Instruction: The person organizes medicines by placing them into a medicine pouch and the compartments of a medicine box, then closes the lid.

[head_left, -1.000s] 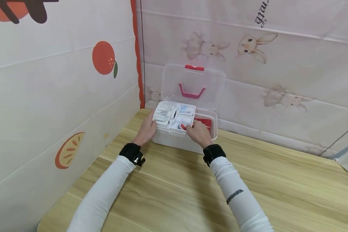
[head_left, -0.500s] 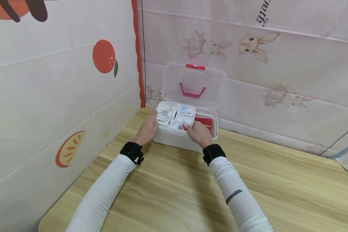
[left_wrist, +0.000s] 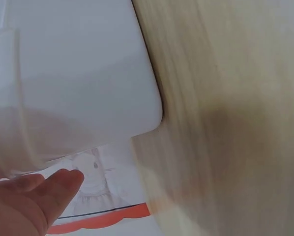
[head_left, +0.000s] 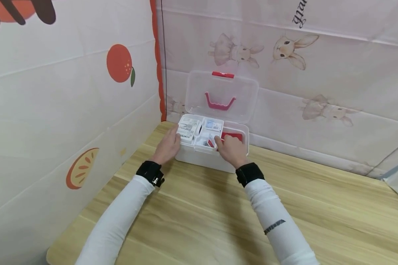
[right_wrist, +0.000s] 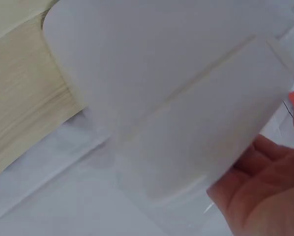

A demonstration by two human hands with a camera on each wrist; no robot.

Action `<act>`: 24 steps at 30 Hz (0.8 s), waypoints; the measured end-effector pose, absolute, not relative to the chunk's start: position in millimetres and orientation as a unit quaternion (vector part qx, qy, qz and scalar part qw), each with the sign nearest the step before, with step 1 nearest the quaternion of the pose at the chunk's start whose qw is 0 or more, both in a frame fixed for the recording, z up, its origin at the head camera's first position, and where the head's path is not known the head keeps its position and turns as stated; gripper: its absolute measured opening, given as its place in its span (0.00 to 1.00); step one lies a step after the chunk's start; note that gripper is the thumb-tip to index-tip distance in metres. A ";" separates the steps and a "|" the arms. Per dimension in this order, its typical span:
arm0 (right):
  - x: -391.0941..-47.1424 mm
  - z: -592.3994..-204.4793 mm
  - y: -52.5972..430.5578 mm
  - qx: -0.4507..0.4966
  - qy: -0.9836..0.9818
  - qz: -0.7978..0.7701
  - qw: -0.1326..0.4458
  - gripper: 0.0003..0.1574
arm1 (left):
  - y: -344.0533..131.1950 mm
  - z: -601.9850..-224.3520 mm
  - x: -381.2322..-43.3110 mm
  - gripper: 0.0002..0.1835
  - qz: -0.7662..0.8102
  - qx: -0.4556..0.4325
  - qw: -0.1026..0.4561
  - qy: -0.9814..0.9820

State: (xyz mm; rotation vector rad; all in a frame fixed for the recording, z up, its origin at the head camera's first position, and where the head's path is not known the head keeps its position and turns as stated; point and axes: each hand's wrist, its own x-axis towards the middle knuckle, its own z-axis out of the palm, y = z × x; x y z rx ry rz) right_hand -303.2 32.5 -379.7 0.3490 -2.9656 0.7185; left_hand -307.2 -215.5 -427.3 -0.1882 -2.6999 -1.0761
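Observation:
In the head view a white plastic first-aid box (head_left: 199, 158) stands with its clear lid (head_left: 199, 88) raised. A white tray (head_left: 199, 142) sits in its left part, holding a white printed carton (head_left: 187, 129), a blue-and-white packet (head_left: 213, 124) and a small red-and-white packet (head_left: 212, 141). My left hand (head_left: 168, 147) rests on the box's left front corner, fingers extended along the side. My right hand (head_left: 233, 150) holds the tray's right edge, thumb over it and fingers dipping into the box's right part. There a red pouch (head_left: 232, 135) lies partly behind my fingers.
The box stands on a wood-grain table (head_left: 192, 213). A printed white cloth (head_left: 119, 110) hangs along the left side. Behind the box hangs a cloth with rabbits (head_left: 285, 81). A pink handle (head_left: 220, 105) and red latch (head_left: 223, 74) are on the lid.
My right hand has shifted slightly right and farther back along the tray's edge, hiding more of the red pouch. My left hand stays at the box's corner. The tray looks unmoved.

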 end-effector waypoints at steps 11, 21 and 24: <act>-293.0 -387.2 123.9 0.129 -0.894 0.386 0.189 0.18 | -269.5 -401.0 -317.1 0.24 -0.452 -0.039 0.091 -0.887; -350.1 -363.9 139.6 0.042 -0.889 0.451 0.058 0.29 | -259.3 -342.3 -378.0 0.26 -0.438 -0.052 -0.034 -0.897; -363.9 -367.3 130.2 0.048 -0.885 0.460 0.054 0.32 | -247.2 -340.4 -398.1 0.29 -0.419 -0.070 -0.051 -0.904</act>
